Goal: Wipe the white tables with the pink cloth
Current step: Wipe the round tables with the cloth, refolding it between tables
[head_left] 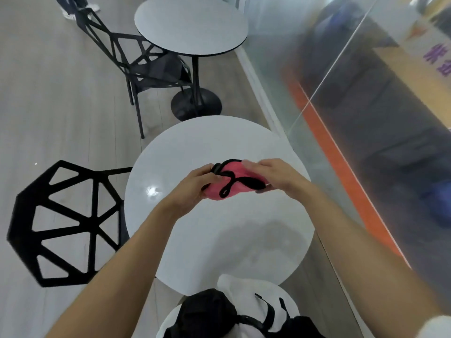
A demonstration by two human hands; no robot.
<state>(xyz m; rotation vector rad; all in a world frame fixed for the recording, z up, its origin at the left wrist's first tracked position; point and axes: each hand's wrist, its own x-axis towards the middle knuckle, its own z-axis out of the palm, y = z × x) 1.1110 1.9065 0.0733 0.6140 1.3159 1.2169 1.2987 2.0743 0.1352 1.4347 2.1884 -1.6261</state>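
The pink cloth (233, 181), edged with black binding, is being held bunched between both hands over the middle of the near round white table (219, 240). The left hand (195, 189) is gripping its left end with fingers curled round the fabric. The right hand (275, 175) is closing over the right end, fingers bent down on top and thumb underneath. The cloth is looking gathered up rather than spread flat, and whether its underside is touching the tabletop cannot be told.

Judging from this, the person is folding or readying the cloth, not wiping with it. The near tabletop is showing a bright glare spot (151, 191) and a dull reflection toward the person, but no streaks or wet marks that would settle whether it is already wiped. The far round white table (192, 28) is standing well apart from the cloth, so it most likely remains to be done.

A black lattice-backed chair (66, 223) is sitting just left of the near table, another black chair (136, 59) beside the far one, and a glass wall (317, 69) is running along the right.
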